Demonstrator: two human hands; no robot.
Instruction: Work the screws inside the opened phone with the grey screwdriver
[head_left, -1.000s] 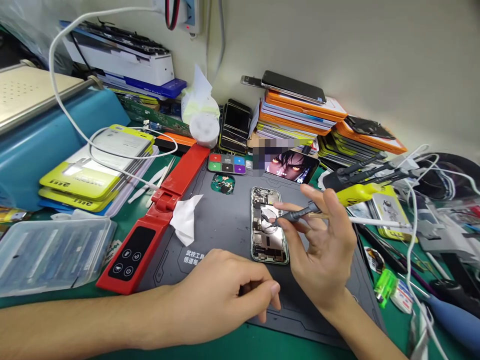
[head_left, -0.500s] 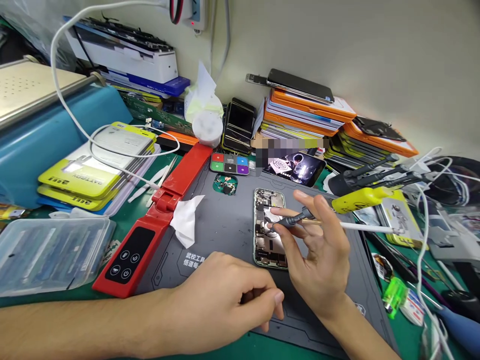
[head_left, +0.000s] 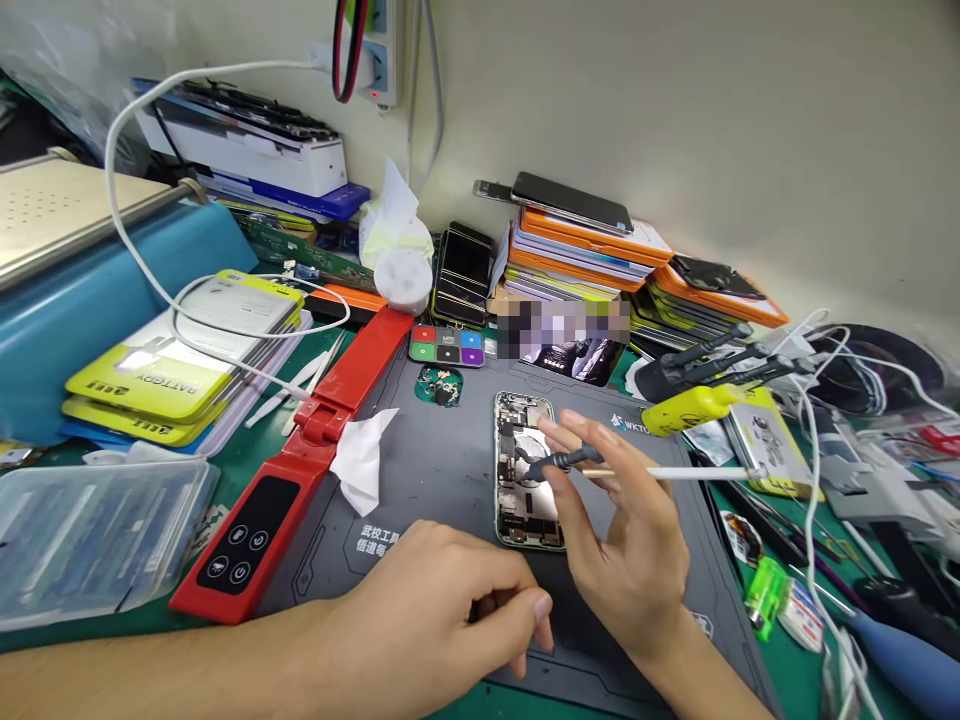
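Note:
An opened phone (head_left: 523, 515) lies on the grey work mat (head_left: 442, 460), its circuit boards and battery area exposed. My right hand (head_left: 626, 530) is over the phone's right side, closed on a slim dark grey hand tool (head_left: 574, 458). The tool's dark end reaches over the phone's middle; I cannot tell whether it touches. A thin white rod (head_left: 697, 473) with a brownish section also passes between the right hand's fingers. Below and left of the phone, my left hand (head_left: 469, 610) rests with fingers curled and thumb against them. Nothing shows in it, and its palm is hidden.
A red folding lamp (head_left: 300, 460) and a white tissue (head_left: 364, 460) are left of the phone. Behind it lie a lit phone (head_left: 577, 358) and a coloured tray (head_left: 448, 345). A yellow bottle (head_left: 686, 410) and a white cable (head_left: 814, 470) are at the right.
The view has shifted, so the scene appears slightly lower and further left. The right hand keeps hold of the dark tool, which points somewhat flatter. The left hand stays curled.

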